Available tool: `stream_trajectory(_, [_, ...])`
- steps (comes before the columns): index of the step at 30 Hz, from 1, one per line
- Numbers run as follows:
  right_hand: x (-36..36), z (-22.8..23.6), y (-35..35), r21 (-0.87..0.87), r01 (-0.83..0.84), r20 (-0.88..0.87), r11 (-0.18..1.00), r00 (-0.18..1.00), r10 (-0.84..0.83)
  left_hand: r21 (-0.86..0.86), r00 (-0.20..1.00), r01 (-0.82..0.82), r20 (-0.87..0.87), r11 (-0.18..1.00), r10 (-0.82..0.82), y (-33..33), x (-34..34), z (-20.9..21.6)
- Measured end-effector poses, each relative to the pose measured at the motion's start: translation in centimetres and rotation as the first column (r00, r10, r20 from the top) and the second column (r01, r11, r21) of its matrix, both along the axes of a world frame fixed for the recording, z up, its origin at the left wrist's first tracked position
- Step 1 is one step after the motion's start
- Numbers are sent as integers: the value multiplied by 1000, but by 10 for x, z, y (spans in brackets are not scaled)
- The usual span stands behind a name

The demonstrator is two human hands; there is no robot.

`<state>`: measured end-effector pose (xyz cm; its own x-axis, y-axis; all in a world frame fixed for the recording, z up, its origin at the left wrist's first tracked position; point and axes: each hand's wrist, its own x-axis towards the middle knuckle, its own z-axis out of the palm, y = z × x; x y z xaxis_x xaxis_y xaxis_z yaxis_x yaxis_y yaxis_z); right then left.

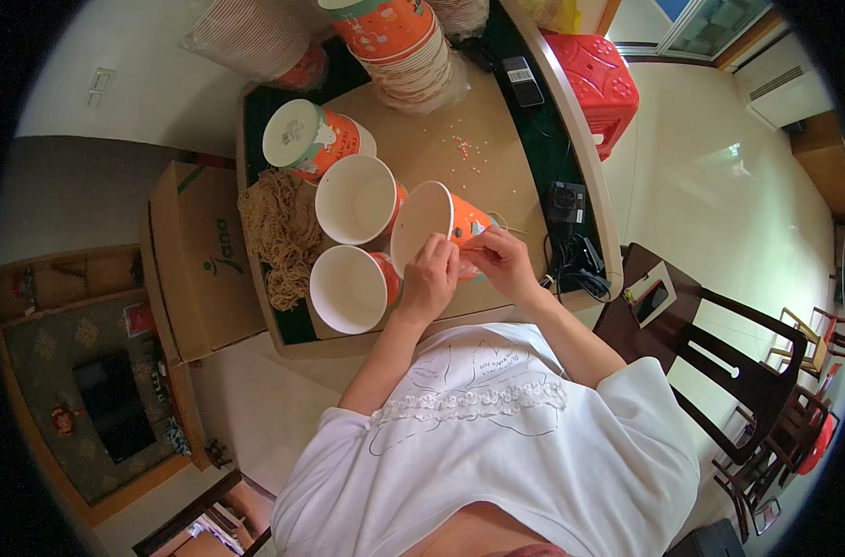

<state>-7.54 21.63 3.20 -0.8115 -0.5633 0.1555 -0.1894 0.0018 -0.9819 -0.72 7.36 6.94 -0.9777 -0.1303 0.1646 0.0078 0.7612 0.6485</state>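
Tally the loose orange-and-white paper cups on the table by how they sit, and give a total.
Lying on its side, lid on: 1, the capped cup
Open, mouth showing, on the table: 2, the upper cup and the lower cup
Tilted in both hands: 1, the held cup, with left hand and right hand
Total: 4

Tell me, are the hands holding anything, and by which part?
Yes: both hold one orange paper cup, tipped on its side. The left hand grips its white rim; the right hand pinches its outer wall.
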Motion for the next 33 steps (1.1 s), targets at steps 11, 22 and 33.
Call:
stream_trajectory(11, [-15, 4, -12, 32, 64, 155, 997, 986, -68, 659, 963, -268, 172, 702, 206, -8, 9, -10])
stream_trajectory(22, [-11, 15, -16, 82, -12, 43, 997, 999, 9, 804, 911, -376, 412, 461, 23, -19, 11, -14])
stream_trajectory(33, [-10, 21, -10, 194, -19, -150, 981, 987, 49, 720, 925, -353, 364, 598, 108, -9, 8, -12])
